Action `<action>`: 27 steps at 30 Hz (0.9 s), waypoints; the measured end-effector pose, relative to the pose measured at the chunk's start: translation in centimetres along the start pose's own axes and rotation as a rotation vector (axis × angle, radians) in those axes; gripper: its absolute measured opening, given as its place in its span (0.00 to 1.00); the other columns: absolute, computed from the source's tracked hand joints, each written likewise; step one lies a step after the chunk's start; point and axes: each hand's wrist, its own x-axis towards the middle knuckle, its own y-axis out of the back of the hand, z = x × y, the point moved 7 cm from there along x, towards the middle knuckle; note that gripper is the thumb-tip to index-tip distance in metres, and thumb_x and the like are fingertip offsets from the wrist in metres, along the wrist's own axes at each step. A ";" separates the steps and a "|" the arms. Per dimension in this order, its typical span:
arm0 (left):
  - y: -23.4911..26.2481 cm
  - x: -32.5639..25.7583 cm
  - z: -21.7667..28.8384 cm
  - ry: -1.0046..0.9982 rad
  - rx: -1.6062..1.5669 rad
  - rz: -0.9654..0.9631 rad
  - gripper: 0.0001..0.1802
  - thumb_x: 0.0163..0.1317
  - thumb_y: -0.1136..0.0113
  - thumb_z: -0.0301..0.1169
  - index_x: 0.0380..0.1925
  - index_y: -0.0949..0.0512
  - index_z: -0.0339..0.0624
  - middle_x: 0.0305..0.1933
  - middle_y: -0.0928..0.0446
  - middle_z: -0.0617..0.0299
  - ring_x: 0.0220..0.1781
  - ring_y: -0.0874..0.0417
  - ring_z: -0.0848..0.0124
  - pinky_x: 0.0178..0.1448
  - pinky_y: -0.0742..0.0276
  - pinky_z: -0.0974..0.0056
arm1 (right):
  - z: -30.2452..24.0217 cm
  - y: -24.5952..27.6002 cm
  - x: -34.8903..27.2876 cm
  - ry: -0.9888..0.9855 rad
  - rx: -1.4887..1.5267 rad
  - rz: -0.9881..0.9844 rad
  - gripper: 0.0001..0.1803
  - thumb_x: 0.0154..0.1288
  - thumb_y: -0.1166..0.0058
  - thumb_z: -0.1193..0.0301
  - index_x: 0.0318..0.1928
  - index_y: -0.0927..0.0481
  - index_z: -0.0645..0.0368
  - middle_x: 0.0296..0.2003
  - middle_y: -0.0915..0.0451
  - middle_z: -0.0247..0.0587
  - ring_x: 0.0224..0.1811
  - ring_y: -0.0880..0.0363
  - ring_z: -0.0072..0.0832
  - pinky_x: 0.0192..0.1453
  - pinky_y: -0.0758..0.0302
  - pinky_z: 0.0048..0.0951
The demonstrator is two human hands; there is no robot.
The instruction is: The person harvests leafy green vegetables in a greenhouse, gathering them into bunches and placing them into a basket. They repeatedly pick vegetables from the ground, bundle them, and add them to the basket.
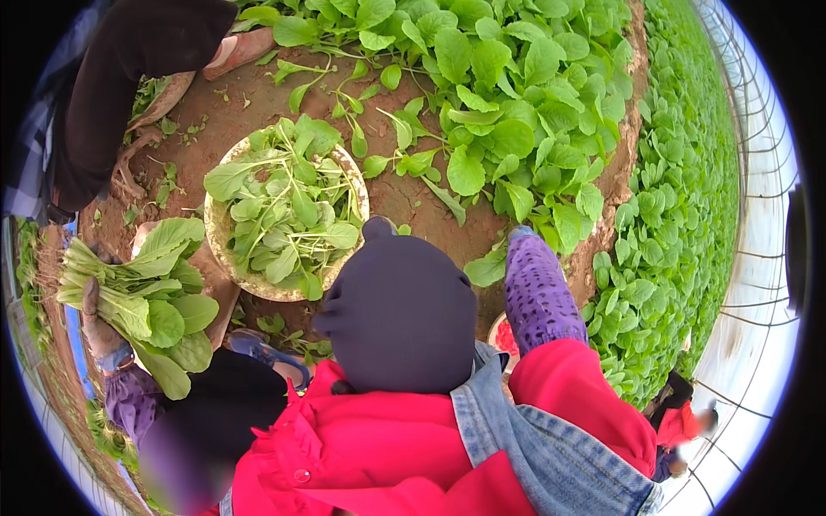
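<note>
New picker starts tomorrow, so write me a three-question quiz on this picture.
1. True or false: the round basin is empty.
2. Which of the hands grips the bunch of greens? A: left hand. B: right hand.
3. Fill in: the purple dotted sleeve reaches toward the ____ of growing plants.

Key: 1 false, it holds cut leaves. 2 A. 3 bed.

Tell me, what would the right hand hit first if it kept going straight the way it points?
Most likely the leafy green plants at the edge of the bed. The right hand reaches away from the body toward them and seems nearly among their leaves, though depth is hard to judge.
</note>
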 end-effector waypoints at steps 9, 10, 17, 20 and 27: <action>-2.9 -1.4 0.0 -0.050 0.097 -0.093 0.31 0.55 0.46 0.32 0.59 0.39 0.34 0.49 0.26 0.53 0.50 0.25 0.64 0.57 0.29 0.62 | -4.7 4.6 -3.9 0.260 0.310 0.055 0.36 0.52 0.43 0.49 0.56 0.29 0.60 0.51 0.25 0.50 0.55 0.28 0.44 0.58 0.32 0.34; -3.9 -1.2 -0.5 -0.051 0.112 -0.142 0.30 0.55 0.47 0.32 0.58 0.38 0.33 0.49 0.26 0.53 0.50 0.25 0.64 0.57 0.29 0.62 | -6.3 6.4 -6.1 0.289 0.420 0.066 0.37 0.51 0.41 0.48 0.55 0.29 0.61 0.52 0.26 0.49 0.55 0.29 0.43 0.58 0.33 0.33; -10.4 -2.5 -1.6 0.048 0.222 -0.289 0.24 0.51 0.39 0.22 0.51 0.28 0.38 0.48 0.24 0.60 0.49 0.24 0.70 0.53 0.28 0.65 | -29.2 25.3 -28.6 1.399 1.027 -0.148 0.15 0.65 0.52 0.66 0.46 0.25 0.65 0.43 0.22 0.40 0.49 0.28 0.26 0.57 0.34 0.29; -15.3 -3.3 0.0 -0.094 0.183 -0.416 0.31 0.50 0.39 0.18 0.57 0.33 0.38 0.53 0.27 0.59 0.53 0.26 0.69 0.55 0.28 0.65 | -33.8 29.1 -38.8 1.677 1.043 -0.348 0.17 0.66 0.53 0.65 0.48 0.27 0.65 0.45 0.23 0.43 0.50 0.27 0.31 0.57 0.31 0.33; -15.5 -3.3 1.2 -0.078 0.132 -0.384 0.34 0.48 0.33 0.23 0.57 0.34 0.41 0.53 0.28 0.64 0.53 0.28 0.74 0.57 0.32 0.66 | -38.7 27.8 -51.7 1.670 1.347 -0.781 0.10 0.66 0.53 0.70 0.43 0.27 0.64 0.41 0.23 0.42 0.46 0.26 0.29 0.54 0.30 0.32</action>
